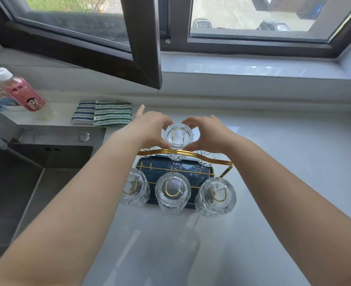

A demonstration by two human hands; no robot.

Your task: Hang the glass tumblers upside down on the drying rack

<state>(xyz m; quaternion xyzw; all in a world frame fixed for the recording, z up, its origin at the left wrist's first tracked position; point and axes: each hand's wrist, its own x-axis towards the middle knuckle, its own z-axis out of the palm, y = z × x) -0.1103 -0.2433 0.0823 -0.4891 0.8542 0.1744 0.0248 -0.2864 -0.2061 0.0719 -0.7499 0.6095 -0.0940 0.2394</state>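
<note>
On the pale countertop (273, 182), the left hand (149, 129) and right hand (208, 132) grip an inverted glass tumbler (178, 134) from either side over a far middle prong of the gold wire drying rack (182, 162), three upturned tumblers (173, 191) hanging along its near row.

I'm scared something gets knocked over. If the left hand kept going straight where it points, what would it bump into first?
Probably the green-striped folded cloth by the wall. The left hand points up and away from the clear glass tumbler towards it, though depth is hard to judge.
</note>
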